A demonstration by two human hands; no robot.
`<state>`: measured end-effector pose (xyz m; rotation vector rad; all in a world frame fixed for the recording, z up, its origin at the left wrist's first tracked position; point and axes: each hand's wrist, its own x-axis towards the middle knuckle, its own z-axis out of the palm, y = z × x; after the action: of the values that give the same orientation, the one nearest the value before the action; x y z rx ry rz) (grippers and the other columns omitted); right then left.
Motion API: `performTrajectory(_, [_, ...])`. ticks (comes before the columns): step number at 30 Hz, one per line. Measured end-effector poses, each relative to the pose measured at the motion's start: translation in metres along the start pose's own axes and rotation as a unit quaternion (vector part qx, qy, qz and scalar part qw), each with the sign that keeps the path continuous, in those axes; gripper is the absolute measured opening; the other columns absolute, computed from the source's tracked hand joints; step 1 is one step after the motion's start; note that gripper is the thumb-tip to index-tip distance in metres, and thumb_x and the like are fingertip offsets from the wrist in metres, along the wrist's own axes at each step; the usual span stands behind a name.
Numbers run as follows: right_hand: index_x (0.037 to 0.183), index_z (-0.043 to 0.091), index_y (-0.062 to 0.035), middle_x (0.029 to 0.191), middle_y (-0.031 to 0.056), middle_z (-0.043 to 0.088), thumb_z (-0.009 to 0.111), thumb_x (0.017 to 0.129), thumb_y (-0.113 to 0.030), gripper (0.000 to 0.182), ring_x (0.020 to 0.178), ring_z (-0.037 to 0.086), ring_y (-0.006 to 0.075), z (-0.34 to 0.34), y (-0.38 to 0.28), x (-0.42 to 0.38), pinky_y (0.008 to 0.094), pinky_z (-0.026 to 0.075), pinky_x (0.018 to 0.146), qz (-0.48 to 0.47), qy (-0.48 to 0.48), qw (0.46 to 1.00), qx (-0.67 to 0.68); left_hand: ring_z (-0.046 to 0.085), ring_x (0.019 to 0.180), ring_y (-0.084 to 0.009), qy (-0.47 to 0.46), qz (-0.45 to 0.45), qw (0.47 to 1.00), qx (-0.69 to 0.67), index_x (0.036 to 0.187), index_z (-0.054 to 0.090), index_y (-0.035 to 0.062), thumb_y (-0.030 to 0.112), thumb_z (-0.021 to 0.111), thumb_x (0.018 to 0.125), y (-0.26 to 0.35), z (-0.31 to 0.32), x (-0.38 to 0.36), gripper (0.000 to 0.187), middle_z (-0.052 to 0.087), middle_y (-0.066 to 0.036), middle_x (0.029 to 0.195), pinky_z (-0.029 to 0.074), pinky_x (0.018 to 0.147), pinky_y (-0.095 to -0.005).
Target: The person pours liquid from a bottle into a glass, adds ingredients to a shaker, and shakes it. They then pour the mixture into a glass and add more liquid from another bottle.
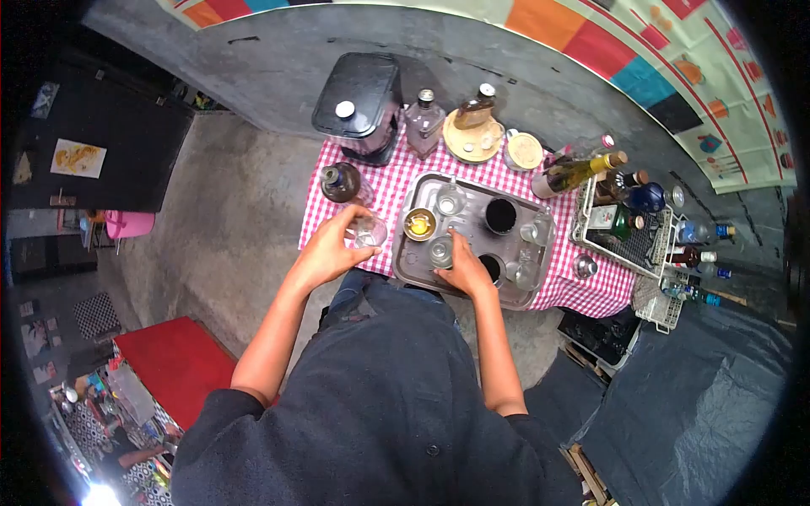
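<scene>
My left hand [331,244] is closed round a clear drinking glass [371,232] at the left edge of the tray, above the checked cloth. With fingers round its right side, my right hand [466,271] grips another clear glass [440,252] on the grey tray [408,269]. Just above that glass sits a small metal bowl [419,224] with something yellow inside. A clear glass mug [450,200] stands at the tray's top. Two vessels with dark contents, one a black cup [501,216], and several clear glasses [525,272] occupy the right side.
A dark bottle [341,183] stands left of the tray. Behind are a black-lidded container [358,101], a square bottle [424,125], a wooden plate [461,150] and a yellow-green bottle [574,175]. A white wire basket [582,221] holds several bottles at right. A person's arm shows lower left.
</scene>
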<state>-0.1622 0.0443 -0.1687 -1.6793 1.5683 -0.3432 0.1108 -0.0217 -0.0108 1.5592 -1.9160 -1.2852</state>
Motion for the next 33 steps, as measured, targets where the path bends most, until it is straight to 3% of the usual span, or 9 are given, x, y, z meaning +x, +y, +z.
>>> performTrajectory(7, [0.147, 0.025, -0.0001, 0.143, 0.0256, 0.041, 0.080, 0.075, -0.026, 0.094, 0.131, 0.045, 0.0405, -0.009, -0.015, 0.000, 0.0424, 0.043, 0.107, 0.037, 0.026, 0.999, -0.003, 0.062, 0.099, -0.0255, 0.125, -0.016, 0.991, 0.040, 0.115, 0.056, 0.0043, 0.016, 0.081, 0.071, -0.096, -0.017, -0.001, 0.052, 0.064, -0.012, 0.109, 0.050, 0.086, -0.0374])
performTrajectory(9, [0.147, 0.025, 0.0005, 0.143, 0.0258, 0.041, 0.079, 0.077, -0.028, 0.093, 0.131, 0.046, 0.0404, -0.010, -0.024, 0.003, 0.0425, 0.043, 0.107, 0.059, 0.030, 0.998, -0.008, 0.061, 0.096, -0.0271, 0.110, -0.023, 0.993, 0.026, 0.114, 0.054, 0.0042, 0.014, 0.081, 0.071, -0.142, -0.007, 0.010, 0.052, 0.061, -0.012, 0.108, 0.051, 0.083, -0.0381])
performTrajectory(11, [0.146, 0.025, 0.0011, 0.143, 0.0257, 0.042, 0.079, 0.077, -0.027, 0.092, 0.131, 0.046, 0.0408, -0.010, -0.032, 0.007, 0.0425, 0.043, 0.106, 0.093, 0.021, 0.995, -0.011, 0.058, 0.103, -0.0319, 0.106, 0.016, 0.994, -0.001, 0.115, 0.052, 0.0015, 0.010, 0.079, 0.070, -0.182, 0.004, 0.023, 0.053, 0.056, -0.017, 0.111, 0.052, 0.083, -0.0392])
performTrajectory(15, [0.146, 0.025, 0.0012, 0.141, 0.0296, 0.043, 0.079, 0.077, -0.026, 0.092, 0.131, 0.045, 0.0416, -0.002, -0.042, 0.008, 0.0432, 0.042, 0.107, 0.127, 0.057, 0.990, -0.020, 0.055, 0.106, -0.0366, 0.077, 0.052, 0.993, 0.076, 0.116, 0.048, -0.0009, 0.003, 0.075, 0.070, -0.226, 0.019, 0.043, 0.053, 0.051, -0.019, 0.110, 0.048, 0.090, -0.0416])
performTrajectory(20, [0.147, 0.024, 0.0018, 0.145, 0.0299, 0.039, 0.079, 0.077, -0.026, 0.093, 0.136, 0.041, 0.0394, 0.003, -0.047, 0.014, 0.0415, 0.038, 0.111, 0.213, 0.080, 0.973, 0.028, 0.052, 0.108, -0.0435, 0.045, 0.094, 0.991, 0.079, 0.118, 0.046, -0.0024, 0.002, 0.072, 0.068, -0.255, 0.031, 0.067, 0.056, 0.050, -0.024, 0.113, 0.043, 0.094, -0.0487])
performTrajectory(29, [0.149, 0.020, 0.0029, 0.147, 0.0293, 0.038, 0.074, 0.082, -0.027, 0.091, 0.135, 0.042, 0.0393, 0.022, -0.051, 0.005, 0.0417, 0.038, 0.111, 0.245, 0.191, 0.950, 0.016, 0.051, 0.108, -0.0431, -0.007, 0.138, 0.988, 0.063, 0.119, 0.046, -0.0034, 0.010, 0.078, 0.070, -0.275, 0.028, 0.081, 0.061, 0.051, -0.024, 0.114, 0.042, 0.095, -0.0474])
performTrajectory(31, [0.149, 0.020, 0.0031, 0.147, 0.0299, 0.037, 0.072, 0.083, -0.026, 0.089, 0.136, 0.041, 0.0396, 0.022, -0.059, -0.006, 0.0417, 0.038, 0.111, 0.254, 0.217, 0.942, 0.016, 0.052, 0.109, -0.0417, -0.013, 0.132, 0.988, 0.081, 0.120, 0.045, -0.0031, 0.011, 0.081, 0.067, -0.276, 0.024, 0.080, 0.066, 0.051, -0.024, 0.114, 0.042, 0.096, -0.0467])
performTrajectory(33, [0.147, 0.023, 0.0050, 0.147, 0.0291, 0.038, 0.072, 0.084, -0.025, 0.085, 0.137, 0.039, 0.0387, 0.018, -0.066, -0.014, 0.0397, 0.035, 0.113, 0.278, 0.201, 0.938, 0.051, 0.052, 0.114, -0.0365, -0.035, 0.064, 0.997, -0.022, 0.125, 0.044, -0.0025, 0.015, 0.085, 0.066, -0.286, 0.026, 0.085, 0.074, 0.051, -0.022, 0.121, 0.041, 0.100, -0.0434])
